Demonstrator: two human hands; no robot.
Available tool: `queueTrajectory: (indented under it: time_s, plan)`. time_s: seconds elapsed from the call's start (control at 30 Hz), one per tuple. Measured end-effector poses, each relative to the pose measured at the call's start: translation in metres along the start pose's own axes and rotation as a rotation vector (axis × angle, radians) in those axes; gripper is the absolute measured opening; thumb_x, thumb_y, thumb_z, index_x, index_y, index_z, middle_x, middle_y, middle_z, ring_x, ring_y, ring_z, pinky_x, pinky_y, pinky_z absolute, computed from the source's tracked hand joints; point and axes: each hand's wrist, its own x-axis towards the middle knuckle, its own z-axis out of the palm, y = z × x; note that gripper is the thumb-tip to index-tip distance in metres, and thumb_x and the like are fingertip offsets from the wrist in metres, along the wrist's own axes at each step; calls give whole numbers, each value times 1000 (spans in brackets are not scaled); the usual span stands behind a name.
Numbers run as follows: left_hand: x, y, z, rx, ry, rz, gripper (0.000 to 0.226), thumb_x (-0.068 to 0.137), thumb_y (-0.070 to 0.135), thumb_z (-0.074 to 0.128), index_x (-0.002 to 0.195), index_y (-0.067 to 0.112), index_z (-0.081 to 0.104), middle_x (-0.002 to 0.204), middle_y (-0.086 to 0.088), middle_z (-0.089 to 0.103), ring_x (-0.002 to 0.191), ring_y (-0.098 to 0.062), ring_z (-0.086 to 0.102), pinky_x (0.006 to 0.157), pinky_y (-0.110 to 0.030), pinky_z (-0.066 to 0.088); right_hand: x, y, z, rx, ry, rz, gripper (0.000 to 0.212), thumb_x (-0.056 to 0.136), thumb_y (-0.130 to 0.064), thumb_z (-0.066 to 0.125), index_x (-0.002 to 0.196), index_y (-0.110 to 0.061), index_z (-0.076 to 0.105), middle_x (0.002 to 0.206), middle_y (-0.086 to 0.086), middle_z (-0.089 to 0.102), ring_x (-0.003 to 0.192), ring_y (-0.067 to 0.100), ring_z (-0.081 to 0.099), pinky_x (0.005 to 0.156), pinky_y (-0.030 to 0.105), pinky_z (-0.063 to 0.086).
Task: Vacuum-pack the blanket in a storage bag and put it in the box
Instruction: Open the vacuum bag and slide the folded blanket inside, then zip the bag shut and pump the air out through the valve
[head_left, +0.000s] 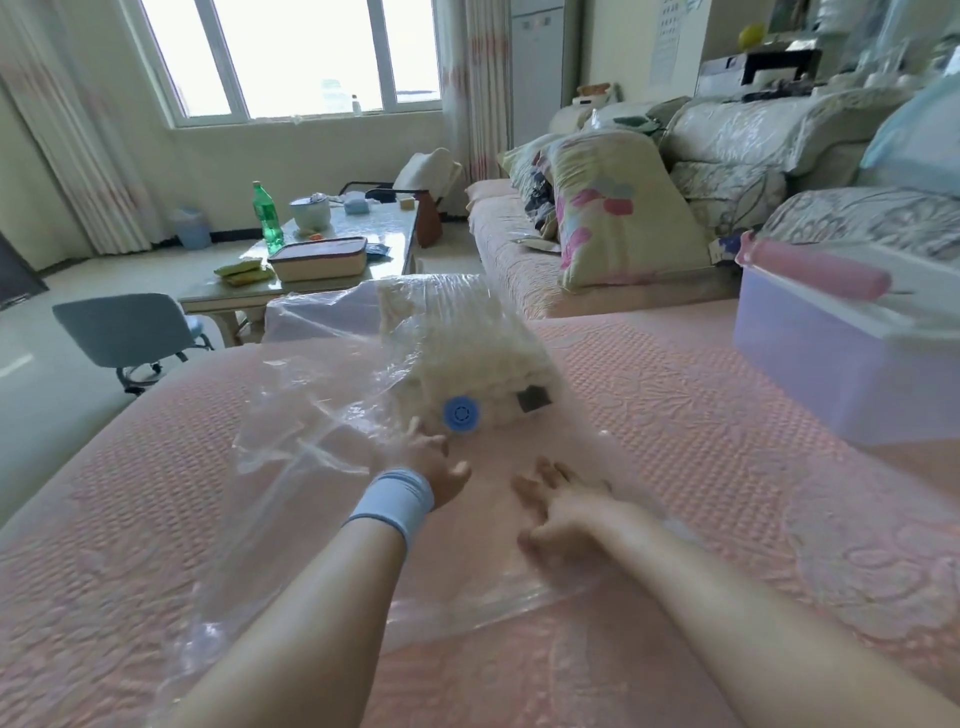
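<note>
Both hands spread flat, pinching nothing: left hand (434, 465) and right hand (563, 506) on the slack storage bag (322, 415).
The folded blanket (457, 343) fills the bag's far end, long axis running away from the person; the box (810, 358) stands well to the right; the blue valve (460, 414) sits just beyond the left hand (the nearer one).

Head-worn wide-angle view: faces forward and down, close over pink quilted surface (701, 426); window (291, 52) far ahead.
</note>
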Motion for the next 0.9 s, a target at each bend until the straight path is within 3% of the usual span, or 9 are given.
queueTrajectory:
  time_s: [0.07,0.13,0.23,0.5,0.73,0.8,0.9]
  plan:
    - [8,12,-20,-61,95,33,47,86,59,36,112,32,64,121,-2,49,117,-24,47,91,-39,46,0,2,-27,68,29,-9,84,77,-67,57,153,-49,25,167,-4,15,151,20,23,121,49,19]
    - [14,33,-46,-130,111,73,45,88,57,37,115,32,62,122,-1,50,120,-23,47,93,-40,46,-9,12,-56,123,197,-19,67,83,-61,56,146,-44,42,153,-3,45,139,21,44,116,41,32]
    - [16,67,-80,-222,138,139,44,89,55,38,122,35,58,127,1,49,122,-21,47,97,-40,45,-31,32,-92,232,394,-44,44,93,-41,53,136,-33,57,137,-1,61,128,22,55,108,37,42]
    - [27,193,-138,-361,130,342,43,93,53,43,130,33,51,139,0,45,124,-26,51,97,-40,43,-103,150,-145,237,694,149,39,91,-19,50,126,-24,67,130,3,65,118,24,60,100,34,48]
    - [65,322,-175,-482,130,557,40,93,36,54,131,24,52,136,-4,47,122,-27,51,100,-35,41,-125,284,-185,268,855,383,28,93,-17,48,110,-21,70,120,8,69,108,31,63,89,37,51]
    - [81,363,-180,-492,136,621,42,93,31,53,134,23,50,138,-4,47,124,-27,49,102,-36,41,-121,322,-191,270,855,444,29,94,-15,47,114,-20,68,126,9,64,112,31,60,93,37,48]
    - [97,404,-181,-481,158,708,50,93,24,51,142,22,43,145,-3,42,131,-28,43,106,-41,40,-116,354,-194,237,750,472,41,97,-15,45,135,-24,58,140,7,52,123,30,54,102,36,42]
